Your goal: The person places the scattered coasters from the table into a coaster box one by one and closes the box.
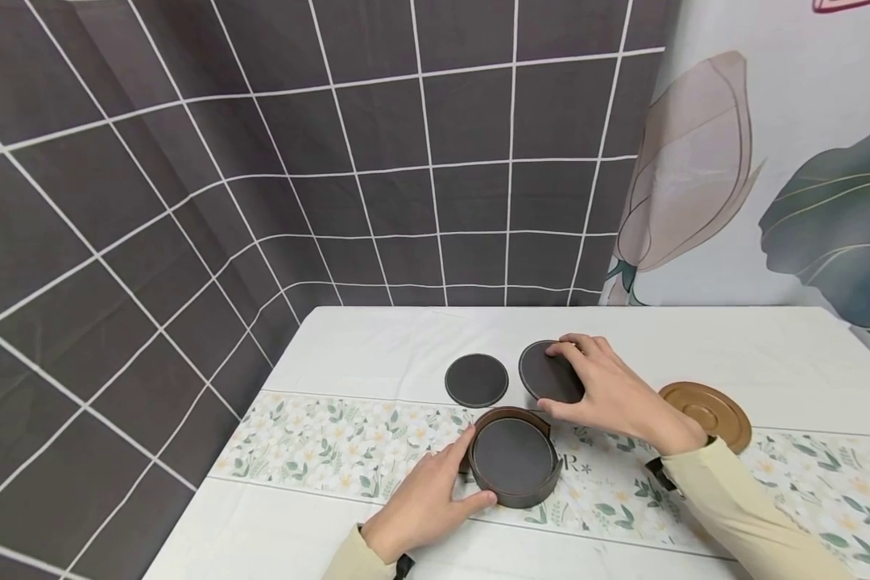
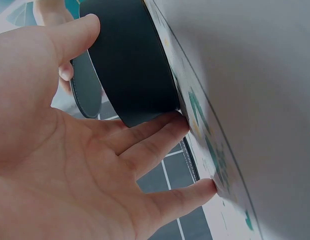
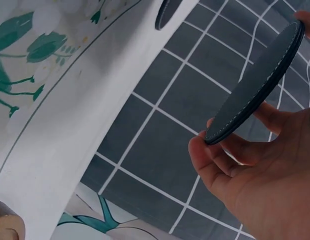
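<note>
My right hand (image 1: pixel 609 395) pinches a round black coaster (image 1: pixel 548 372) by its edges, thumb on one side and fingers on the other. In the right wrist view this coaster (image 3: pixel 257 82) is raised and tilted, its rim stitched in white and looking layered. My left hand (image 1: pixel 431 499) holds the side of a round dark coaster holder (image 1: pixel 516 499), thumb at the near wall and fingers around the left. Inside the holder lies another black coaster (image 1: pixel 513 456). The left wrist view has the thumb against the holder's smooth outer wall (image 2: pixel 132 60) and fingertips low by the tablecloth.
One more black coaster (image 1: pixel 476 380) lies flat behind the holder. A brown round disc with a raised centre (image 1: pixel 703 409) rests at the right, partly behind my right wrist. The white tablecloth (image 1: pixel 377 354) has a floral band, and a dark gridded curtain (image 1: pixel 464 201) hangs behind.
</note>
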Demonstrator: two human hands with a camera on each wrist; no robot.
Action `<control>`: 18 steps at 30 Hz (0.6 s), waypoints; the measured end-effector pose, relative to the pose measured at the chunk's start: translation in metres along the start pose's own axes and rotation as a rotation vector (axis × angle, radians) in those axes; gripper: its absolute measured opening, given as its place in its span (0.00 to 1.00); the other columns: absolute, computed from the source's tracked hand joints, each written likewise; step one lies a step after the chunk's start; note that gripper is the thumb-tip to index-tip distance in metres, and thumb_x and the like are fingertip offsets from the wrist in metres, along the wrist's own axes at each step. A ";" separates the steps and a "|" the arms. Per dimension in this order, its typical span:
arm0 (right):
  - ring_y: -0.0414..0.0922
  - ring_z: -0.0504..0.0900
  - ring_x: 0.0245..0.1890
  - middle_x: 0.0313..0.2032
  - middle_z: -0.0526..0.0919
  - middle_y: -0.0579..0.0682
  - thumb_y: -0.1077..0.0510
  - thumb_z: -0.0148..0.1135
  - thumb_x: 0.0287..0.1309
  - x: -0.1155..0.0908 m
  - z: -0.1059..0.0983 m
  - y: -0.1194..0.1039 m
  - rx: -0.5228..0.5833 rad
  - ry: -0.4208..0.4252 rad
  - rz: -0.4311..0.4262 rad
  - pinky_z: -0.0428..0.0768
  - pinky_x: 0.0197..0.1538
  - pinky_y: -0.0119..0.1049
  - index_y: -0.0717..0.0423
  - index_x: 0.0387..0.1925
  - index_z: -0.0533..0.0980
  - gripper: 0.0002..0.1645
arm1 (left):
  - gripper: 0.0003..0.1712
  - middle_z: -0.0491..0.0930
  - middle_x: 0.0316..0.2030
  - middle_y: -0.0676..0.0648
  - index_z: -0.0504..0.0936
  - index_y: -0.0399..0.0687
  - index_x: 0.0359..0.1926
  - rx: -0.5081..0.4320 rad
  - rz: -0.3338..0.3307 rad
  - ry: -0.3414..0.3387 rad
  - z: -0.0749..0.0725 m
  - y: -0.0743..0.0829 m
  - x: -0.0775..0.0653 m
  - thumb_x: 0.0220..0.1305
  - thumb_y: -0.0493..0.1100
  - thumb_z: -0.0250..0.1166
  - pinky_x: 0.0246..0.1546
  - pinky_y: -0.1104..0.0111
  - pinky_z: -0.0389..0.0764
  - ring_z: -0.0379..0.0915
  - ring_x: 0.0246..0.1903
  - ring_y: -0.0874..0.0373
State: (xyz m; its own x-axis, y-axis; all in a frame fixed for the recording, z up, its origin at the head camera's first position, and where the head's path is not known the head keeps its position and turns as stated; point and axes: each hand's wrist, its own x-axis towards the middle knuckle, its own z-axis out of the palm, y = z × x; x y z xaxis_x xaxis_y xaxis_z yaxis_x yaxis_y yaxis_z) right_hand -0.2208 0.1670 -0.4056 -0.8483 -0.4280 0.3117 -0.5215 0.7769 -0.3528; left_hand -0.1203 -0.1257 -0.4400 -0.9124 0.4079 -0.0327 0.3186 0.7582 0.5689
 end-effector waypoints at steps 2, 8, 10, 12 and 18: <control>0.59 0.70 0.62 0.65 0.72 0.60 0.32 0.72 0.54 -0.001 -0.001 -0.002 0.002 0.000 -0.003 0.77 0.56 0.58 0.52 0.64 0.74 0.44 | 0.52 0.74 0.69 0.42 0.55 0.49 0.81 -0.002 0.001 -0.004 0.000 0.000 0.000 0.66 0.65 0.67 0.63 0.47 0.76 0.73 0.65 0.42; 0.59 0.69 0.64 0.66 0.71 0.60 0.32 0.72 0.54 -0.003 -0.003 -0.006 0.006 0.001 -0.014 0.77 0.57 0.59 0.51 0.64 0.74 0.43 | 0.51 0.73 0.69 0.42 0.55 0.49 0.81 0.000 0.000 -0.008 0.001 -0.002 0.001 0.67 0.65 0.66 0.63 0.48 0.76 0.73 0.66 0.43; 0.59 0.69 0.64 0.66 0.71 0.59 0.33 0.72 0.54 -0.003 -0.004 -0.008 0.006 0.003 -0.019 0.77 0.58 0.59 0.51 0.63 0.74 0.43 | 0.51 0.73 0.69 0.43 0.55 0.49 0.81 0.004 -0.001 -0.007 0.001 -0.003 0.001 0.67 0.64 0.66 0.64 0.48 0.76 0.73 0.66 0.43; 0.58 0.70 0.63 0.65 0.72 0.59 0.33 0.72 0.53 -0.004 -0.004 -0.010 0.005 0.005 -0.028 0.77 0.57 0.59 0.51 0.63 0.74 0.42 | 0.51 0.73 0.69 0.43 0.55 0.49 0.81 0.008 0.000 -0.007 0.001 -0.003 0.001 0.67 0.65 0.66 0.64 0.49 0.76 0.72 0.66 0.43; 0.59 0.70 0.64 0.65 0.72 0.59 0.32 0.73 0.53 -0.005 -0.005 -0.016 0.011 0.007 -0.060 0.77 0.59 0.59 0.50 0.62 0.75 0.42 | 0.51 0.74 0.69 0.42 0.56 0.49 0.80 0.010 0.008 0.000 0.001 -0.001 0.001 0.67 0.65 0.66 0.63 0.49 0.76 0.74 0.65 0.43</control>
State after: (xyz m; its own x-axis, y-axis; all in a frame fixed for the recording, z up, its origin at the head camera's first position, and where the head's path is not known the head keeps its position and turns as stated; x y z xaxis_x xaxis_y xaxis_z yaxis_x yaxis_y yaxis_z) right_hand -0.2081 0.1594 -0.3970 -0.8151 -0.4698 0.3389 -0.5721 0.7450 -0.3430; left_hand -0.1218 -0.1258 -0.4415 -0.9096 0.4145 -0.0282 0.3289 0.7599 0.5607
